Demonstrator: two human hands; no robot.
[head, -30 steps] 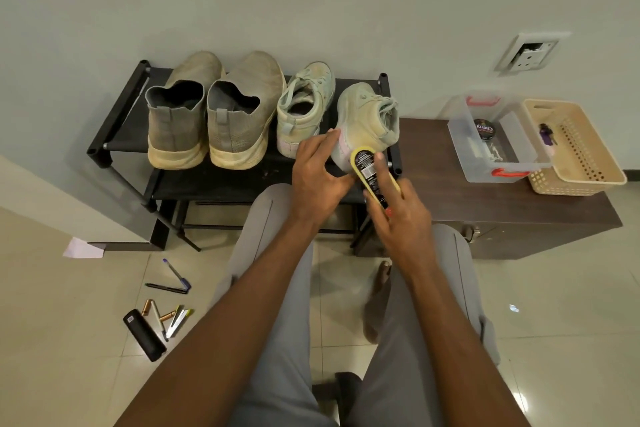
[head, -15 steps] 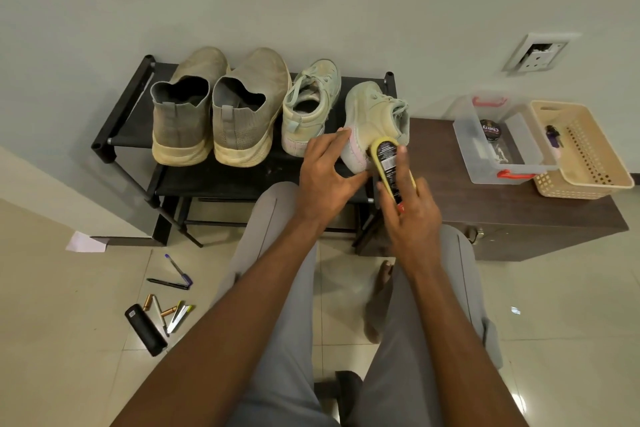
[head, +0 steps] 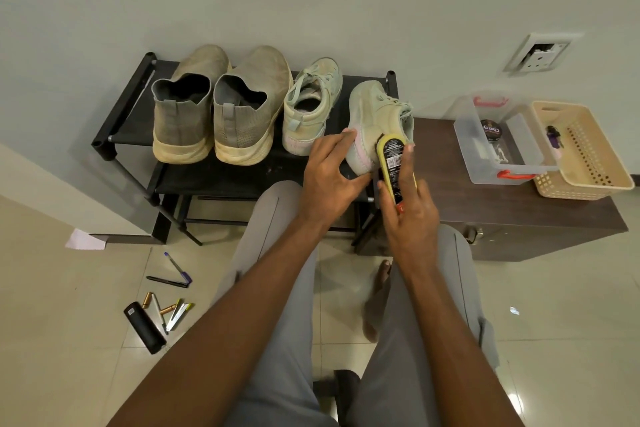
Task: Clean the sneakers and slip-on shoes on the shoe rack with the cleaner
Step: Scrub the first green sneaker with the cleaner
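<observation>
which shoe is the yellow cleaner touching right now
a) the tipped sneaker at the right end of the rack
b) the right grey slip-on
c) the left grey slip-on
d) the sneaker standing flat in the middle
a: the right hand holds the yellow cleaner against the heel end of the tipped sneaker, which the left hand steadies at the right end of the shoe rack.

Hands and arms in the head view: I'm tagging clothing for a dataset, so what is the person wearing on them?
Nothing shows on either one. The left hand and right hand are bare, with no gloves, and no rings, watch or bands are visible. Both forearms are uncovered to the bottom edge of the frame, with no sleeves in sight. Below them, the legs are in light grey trousers.
</observation>
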